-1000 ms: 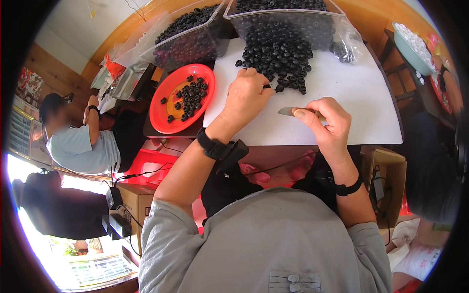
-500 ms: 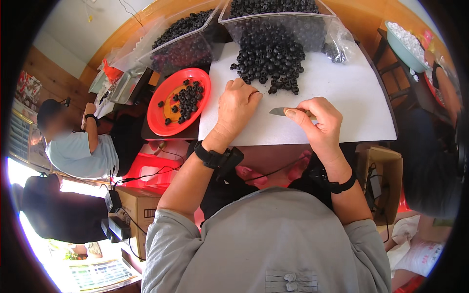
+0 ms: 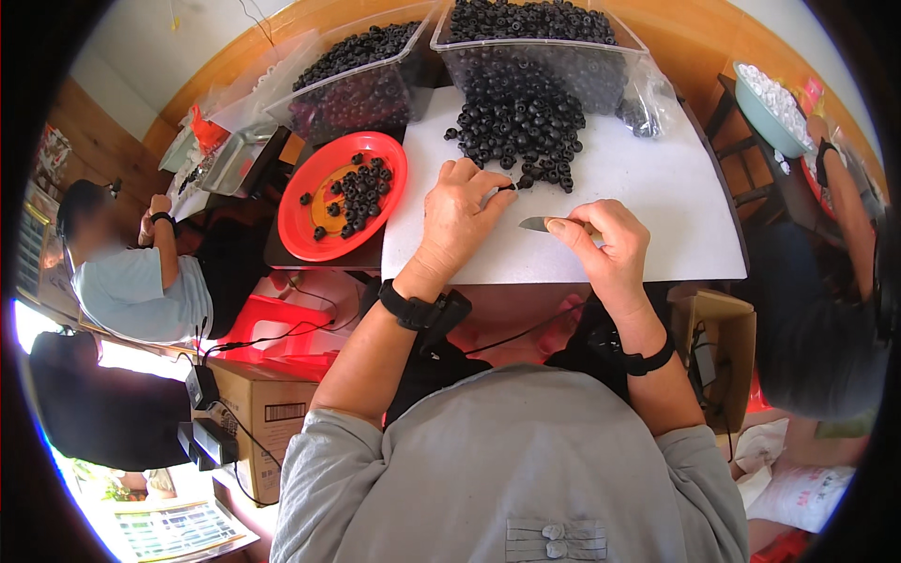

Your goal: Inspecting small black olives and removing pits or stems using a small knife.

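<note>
the left hand point(image 3: 457, 208) pinches a bead point(image 3: 508, 187), nearer the pile point(image 3: 516, 122) than the right hand point(image 3: 610, 236), which pinches a knife point(image 3: 535, 224). it points left.

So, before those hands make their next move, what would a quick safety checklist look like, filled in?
1. Knife held securely: ok, its handle is in the right hand.
2. Blade apart from the left hand: ok, a visible gap lies between them, though the blade points toward that side.
3. Black bead-like piece gripped by the left hand: cannot tell; it shows at the fingertips, but the grip is unclear.
4. Pile of black bead-like pieces within reach: ok, just beyond the left hand.
5. Red plate nearby: ok, left of the left hand, with some pieces in it.
6. Blade sharpness: cannot tell.
</note>
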A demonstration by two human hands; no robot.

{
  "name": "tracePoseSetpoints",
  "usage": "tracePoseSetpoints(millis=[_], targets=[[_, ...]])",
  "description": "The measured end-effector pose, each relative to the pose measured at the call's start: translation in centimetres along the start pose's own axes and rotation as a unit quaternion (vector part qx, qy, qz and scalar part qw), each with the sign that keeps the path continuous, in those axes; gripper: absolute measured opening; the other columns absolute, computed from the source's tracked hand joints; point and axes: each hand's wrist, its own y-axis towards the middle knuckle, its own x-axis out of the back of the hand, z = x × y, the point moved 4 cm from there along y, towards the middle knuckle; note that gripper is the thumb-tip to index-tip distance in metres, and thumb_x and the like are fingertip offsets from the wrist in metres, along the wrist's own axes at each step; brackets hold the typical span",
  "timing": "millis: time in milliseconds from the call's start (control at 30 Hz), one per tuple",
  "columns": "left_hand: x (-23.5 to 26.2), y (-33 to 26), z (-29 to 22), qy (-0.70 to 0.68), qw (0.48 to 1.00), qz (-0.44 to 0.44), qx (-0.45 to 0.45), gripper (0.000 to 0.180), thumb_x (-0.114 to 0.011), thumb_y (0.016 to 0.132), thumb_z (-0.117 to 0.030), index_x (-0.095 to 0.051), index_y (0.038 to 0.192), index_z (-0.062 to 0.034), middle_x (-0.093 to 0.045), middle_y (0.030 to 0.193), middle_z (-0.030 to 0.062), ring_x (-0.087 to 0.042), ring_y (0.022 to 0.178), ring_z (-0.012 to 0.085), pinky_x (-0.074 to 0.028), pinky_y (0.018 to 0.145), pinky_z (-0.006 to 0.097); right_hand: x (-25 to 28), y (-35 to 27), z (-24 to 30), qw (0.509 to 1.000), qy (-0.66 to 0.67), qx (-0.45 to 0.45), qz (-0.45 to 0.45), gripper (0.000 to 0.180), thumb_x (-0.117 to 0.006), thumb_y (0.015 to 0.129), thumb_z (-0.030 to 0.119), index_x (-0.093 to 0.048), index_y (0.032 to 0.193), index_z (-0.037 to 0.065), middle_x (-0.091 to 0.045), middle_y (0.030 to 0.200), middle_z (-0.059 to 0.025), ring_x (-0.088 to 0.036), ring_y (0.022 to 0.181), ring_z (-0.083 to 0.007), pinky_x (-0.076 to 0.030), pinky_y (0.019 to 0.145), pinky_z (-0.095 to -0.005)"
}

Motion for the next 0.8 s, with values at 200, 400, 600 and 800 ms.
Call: tracePoseSetpoints(millis=[200, 400, 600, 800], targets=[[-0.41, 0.00, 0.10, -0.016, 1.000, 0.011, -0.003, 0.010, -0.078, 0.082, -0.008, -0.077, 0.091, -0.0048, -0.064, 0.088, 0.0091, -0.060, 0.089, 0.0268, -0.052, 0.073, 0.039, -0.01, -0.13, -0.02, 1.000, -0.008, 0.001, 0.000, 0.026, -0.086, 0.082, 0.020, -0.067, 0.073, 0.005, -0.062, 0.065, -0.0040, -0.056, 0.060, -0.0194, -0.042, 0.055, -0.0336], [-0.18, -0.16, -0.05, -0.050, 0.999, -0.001, -0.012, 0.012, -0.077, 0.077, -0.003, -0.074, 0.089, -0.0039, -0.063, 0.088, 0.0086, -0.060, 0.088, 0.0270, -0.052, 0.073, 0.039, -0.14, -0.29, -0.24, 1.000, -0.002, -0.009, 0.000, 0.026, -0.087, 0.081, 0.019, -0.067, 0.073, 0.005, -0.063, 0.066, -0.0039, -0.056, 0.060, -0.0194, -0.042, 0.056, -0.0335], [-0.33, -0.38, 0.10, -0.040, 0.999, 0.010, -0.021, 0.018, -0.074, 0.075, -0.003, -0.073, 0.092, -0.0047, -0.062, 0.088, 0.0082, -0.059, 0.091, 0.0309, -0.052, 0.075, 0.043, -0.09, -0.19, -0.18, 1.000, -0.014, -0.008, 0.010, 0.026, -0.086, 0.081, 0.019, -0.067, 0.073, 0.005, -0.062, 0.065, -0.0036, -0.055, 0.060, -0.0195, -0.042, 0.055, -0.0337], [0.25, -0.50, 0.19, -0.077, 0.996, -0.016, 0.042, 0.020, -0.074, 0.075, 0.001, -0.073, 0.094, -0.0028, -0.066, 0.091, 0.0094, -0.058, 0.090, 0.0296, -0.051, 0.077, 0.041, 0.03, 0.01, -0.02, 1.000, -0.015, 0.005, 0.018, 0.025, -0.086, 0.081, 0.018, -0.066, 0.072, 0.006, -0.062, 0.065, -0.0032, -0.054, 0.059, -0.0195, -0.041, 0.055, -0.0339]])
